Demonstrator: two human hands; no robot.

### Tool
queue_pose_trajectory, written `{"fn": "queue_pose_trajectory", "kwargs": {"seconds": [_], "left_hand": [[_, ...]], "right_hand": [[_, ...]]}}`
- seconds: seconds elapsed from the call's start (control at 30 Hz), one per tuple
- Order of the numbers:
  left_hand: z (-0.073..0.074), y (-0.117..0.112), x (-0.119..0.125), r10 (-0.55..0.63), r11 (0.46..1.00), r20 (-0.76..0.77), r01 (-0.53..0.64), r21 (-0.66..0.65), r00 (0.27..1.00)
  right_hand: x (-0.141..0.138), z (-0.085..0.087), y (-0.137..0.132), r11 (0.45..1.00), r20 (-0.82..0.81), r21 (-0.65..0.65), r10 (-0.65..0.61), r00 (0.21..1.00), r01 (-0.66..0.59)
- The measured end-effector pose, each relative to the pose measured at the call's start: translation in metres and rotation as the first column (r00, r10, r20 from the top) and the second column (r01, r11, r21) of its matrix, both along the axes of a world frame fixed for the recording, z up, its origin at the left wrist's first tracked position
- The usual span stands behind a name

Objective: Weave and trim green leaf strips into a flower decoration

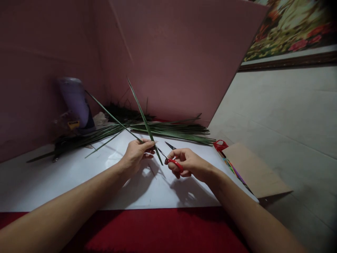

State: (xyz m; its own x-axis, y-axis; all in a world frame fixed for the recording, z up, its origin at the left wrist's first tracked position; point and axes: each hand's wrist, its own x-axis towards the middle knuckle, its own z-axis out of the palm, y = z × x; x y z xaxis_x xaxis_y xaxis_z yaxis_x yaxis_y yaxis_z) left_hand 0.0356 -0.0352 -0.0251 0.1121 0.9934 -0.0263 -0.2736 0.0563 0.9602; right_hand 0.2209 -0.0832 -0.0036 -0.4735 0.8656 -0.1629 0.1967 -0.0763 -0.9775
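Observation:
My left hand pinches long narrow green leaves between thumb and fingers. One leaf rises toward the back wall, and its lower end sticks out below my fingertips. Another thin leaf slants up to the left from the same grip. My right hand is closed around a pair of scissors with red handles. A metal blade points toward the leaf's lower end, close to my left fingertips. Just above my right fingers shows a dark pointed tip; I cannot tell what it belongs to.
Piles of long green leaves lie along the back of the white board, with more leaves at left. A purple bottle stands back left. A cardboard piece and red plastic sit right. Pink panels rise behind.

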Motion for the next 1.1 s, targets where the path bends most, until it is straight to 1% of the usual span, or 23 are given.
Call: {"fn": "queue_pose_trajectory", "kwargs": {"seconds": [0.2, 0.33, 0.7, 0.83, 1.1], "left_hand": [[0.0007, 0.0018, -0.0008, 0.019, 1.0, 0.01, -0.019, -0.001, 1.0], [0.0018, 0.001, -0.0018, 0.034, 0.999, 0.01, -0.034, 0.011, 0.999], [0.0034, 0.0024, -0.0026, 0.078, 0.996, -0.019, -0.077, 0.032, 0.997], [0.0043, 0.0021, -0.0029, 0.083, 0.996, -0.032, -0.082, 0.033, 0.996], [0.0057, 0.0013, -0.0024, 0.095, 0.995, -0.037, -0.094, 0.032, 0.995]], "right_hand": [[-0.0002, -0.0053, 0.0018, 0.998, 0.019, -0.047, -0.044, 0.999, 0.045], [-0.0008, -0.0052, 0.0026, 0.996, 0.021, -0.064, -0.061, 0.998, 0.062], [0.0003, -0.0028, 0.003, 0.998, -0.026, -0.052, -0.049, 0.998, 0.048], [0.0004, -0.0021, 0.0028, 0.997, -0.042, -0.074, -0.04, 0.998, 0.037], [0.0, -0.0076, 0.0037, 0.996, -0.032, -0.063, -0.057, 0.998, 0.055]]}}
